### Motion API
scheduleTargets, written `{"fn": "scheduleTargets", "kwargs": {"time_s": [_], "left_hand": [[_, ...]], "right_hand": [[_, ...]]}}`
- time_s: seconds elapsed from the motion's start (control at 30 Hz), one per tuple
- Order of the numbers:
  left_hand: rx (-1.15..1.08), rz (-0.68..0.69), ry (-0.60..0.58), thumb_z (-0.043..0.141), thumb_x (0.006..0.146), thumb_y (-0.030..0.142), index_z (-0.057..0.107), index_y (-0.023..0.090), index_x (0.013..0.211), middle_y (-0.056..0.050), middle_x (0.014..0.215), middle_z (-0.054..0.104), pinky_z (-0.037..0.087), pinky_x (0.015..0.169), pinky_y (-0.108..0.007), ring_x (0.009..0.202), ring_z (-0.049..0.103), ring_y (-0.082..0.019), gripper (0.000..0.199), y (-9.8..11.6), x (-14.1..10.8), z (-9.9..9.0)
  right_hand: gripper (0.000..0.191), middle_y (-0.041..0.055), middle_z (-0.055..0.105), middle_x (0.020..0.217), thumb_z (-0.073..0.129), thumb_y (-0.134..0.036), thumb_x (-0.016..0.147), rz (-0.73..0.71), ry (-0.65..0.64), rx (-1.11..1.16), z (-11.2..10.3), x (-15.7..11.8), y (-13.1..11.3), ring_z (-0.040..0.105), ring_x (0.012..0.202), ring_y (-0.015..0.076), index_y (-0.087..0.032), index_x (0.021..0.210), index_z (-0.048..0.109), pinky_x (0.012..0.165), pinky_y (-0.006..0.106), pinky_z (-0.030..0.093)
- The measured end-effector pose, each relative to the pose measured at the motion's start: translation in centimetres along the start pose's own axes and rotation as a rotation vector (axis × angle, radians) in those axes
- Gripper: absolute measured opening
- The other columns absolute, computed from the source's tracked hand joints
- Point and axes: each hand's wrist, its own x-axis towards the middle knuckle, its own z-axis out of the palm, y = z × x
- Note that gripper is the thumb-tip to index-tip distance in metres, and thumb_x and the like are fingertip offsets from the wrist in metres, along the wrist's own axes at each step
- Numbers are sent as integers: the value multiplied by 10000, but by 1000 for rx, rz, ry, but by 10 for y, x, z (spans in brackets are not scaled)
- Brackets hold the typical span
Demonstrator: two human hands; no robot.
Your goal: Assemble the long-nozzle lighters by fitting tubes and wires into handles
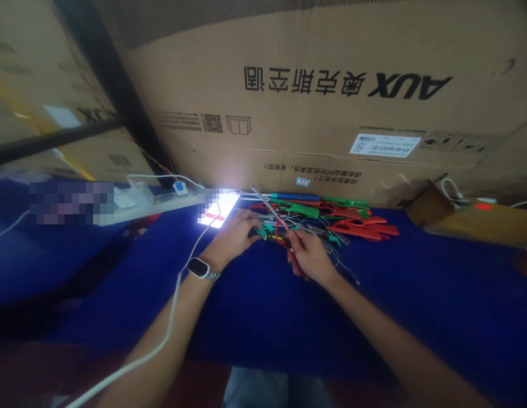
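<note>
My right hand [309, 255] is closed around a red-handled tool with a long thin metal shaft [268, 205], which points up and to the left. Part of the red handle shows as a loop below the fingers. Beside the pile, my left hand [236, 238] has its thumb and fingers bent round a small teal plastic piece [262, 232]; its exact shape is hard to make out. Behind both hands lie red handles [361, 226], a green handle [306, 211], a blue handle [297, 198] and thin wires in a heap.
A lit phone [221, 212] leans at the left of the heap, and a white cable crosses my left forearm. Further left is a white power strip [148, 208]. A large cardboard box [310, 124] stands behind the blue cloth [255, 311]. A brown box [463, 221] sits at right.
</note>
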Motion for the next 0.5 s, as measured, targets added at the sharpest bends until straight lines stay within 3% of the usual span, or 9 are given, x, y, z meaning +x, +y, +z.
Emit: {"fn": "scheduleTargets", "kwargs": {"time_s": [0.2,0.4,0.5], "left_hand": [[45,15,10,689,831,221,683,191,890,-82,967,619,459,882,-424,974,568,-279,67,-4,-1,5],[-23,-6,30,651,867,232,625,189,866,-88,979,650,472,862,-418,959,591,-271,50,-1,-4,-9],[-122,-85,68,578,930,278,606,203,962,-59,912,673,475,722,-360,784,613,-218,86,7,-6,-16]], "right_hand": [[417,-69,500,374,415,-571,944,-12,-4,23,0,1,1,443,238,101,-229,711,466,258,178,337],[402,-71,544,450,450,-583,929,3,-9,98,-4,3,2,500,277,102,-224,750,463,247,165,338],[402,-70,555,467,457,-588,927,-4,1,106,-6,5,4,502,280,99,-220,764,474,244,161,331]]}}
